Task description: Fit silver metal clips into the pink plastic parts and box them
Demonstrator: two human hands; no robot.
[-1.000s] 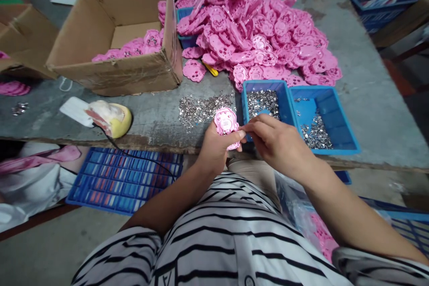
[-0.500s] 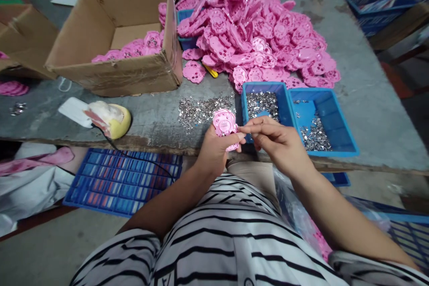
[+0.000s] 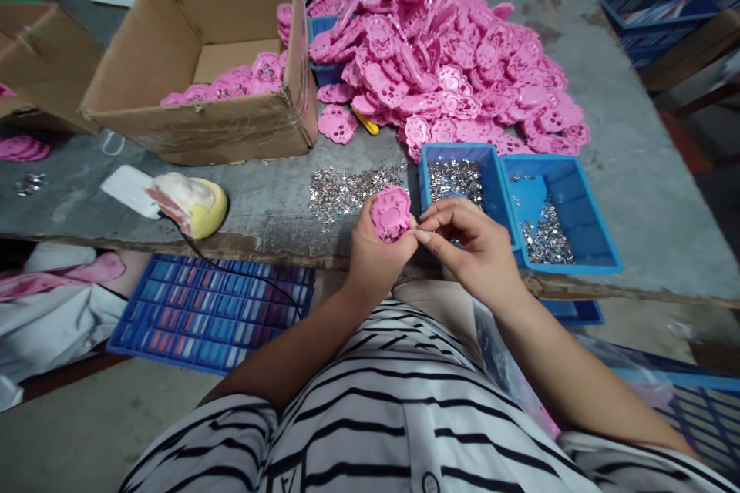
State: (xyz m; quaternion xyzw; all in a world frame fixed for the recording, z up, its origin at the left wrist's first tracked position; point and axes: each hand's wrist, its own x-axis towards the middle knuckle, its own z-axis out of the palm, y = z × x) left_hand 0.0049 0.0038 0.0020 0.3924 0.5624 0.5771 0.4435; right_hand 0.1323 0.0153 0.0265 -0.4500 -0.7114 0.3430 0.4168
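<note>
Left hand is clamped on a pink shell, held just above the table edge, in front of the loose clips. Since half a second ago the shell has tipped: its face was toward the camera, now it's angled away and turned more toward the right hand, and it sits slightly higher. Right hand has closed in; thumb and forefinger are pinched together at the shell's lower right edge, touching or nearly so. Whatever is in the pinch is too small to make out, probably one clip, can't confirm. Read: a small part is going into the shell right now, the seating step rather than the pick step. Right hand hovers over the near corner of the left bin, which holds more clips; second bin beside it is partly filled. Pink pile sits behind the bins, box with more shells is left of it.
</note>
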